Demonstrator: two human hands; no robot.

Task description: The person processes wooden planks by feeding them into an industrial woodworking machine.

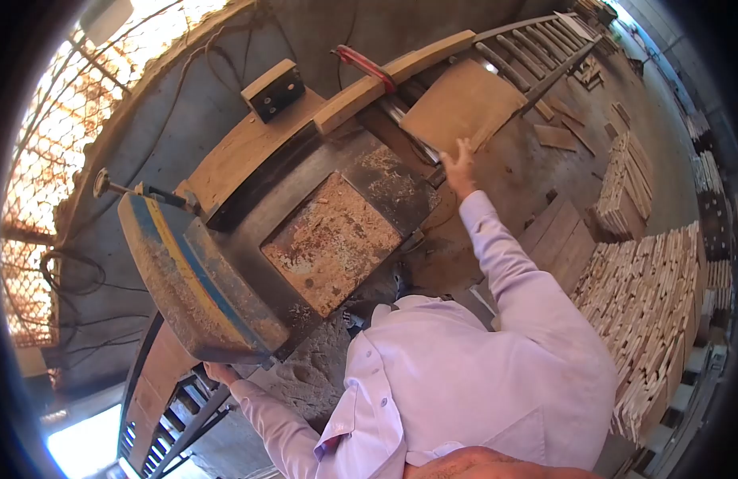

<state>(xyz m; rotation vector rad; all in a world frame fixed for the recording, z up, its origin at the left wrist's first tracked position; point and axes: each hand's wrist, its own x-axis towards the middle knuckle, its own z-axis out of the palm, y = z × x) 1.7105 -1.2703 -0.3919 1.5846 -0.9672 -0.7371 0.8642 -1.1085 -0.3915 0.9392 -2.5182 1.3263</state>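
Board (463, 102) — flat on roller conveyor (502, 66) | my right hand (461, 172): fingers spread, unclenched, at the board's near edge | my left hand (219, 373): just beside blue-and-yellow-striped machine hood (197, 279) — whether its fingers grip, I cannot tell

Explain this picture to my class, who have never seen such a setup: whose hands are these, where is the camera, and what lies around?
There is no robot here. One camera, worn on a person's head, looks down past their shirt at two bare hands. The machine looks like a woodworking one, with sawdust on top and a striped cover. The right hand touches the edge of a flat board by the rollers. The left hand is at the cover's lower end; its grip is unclear. Stacked wood stands to the right.
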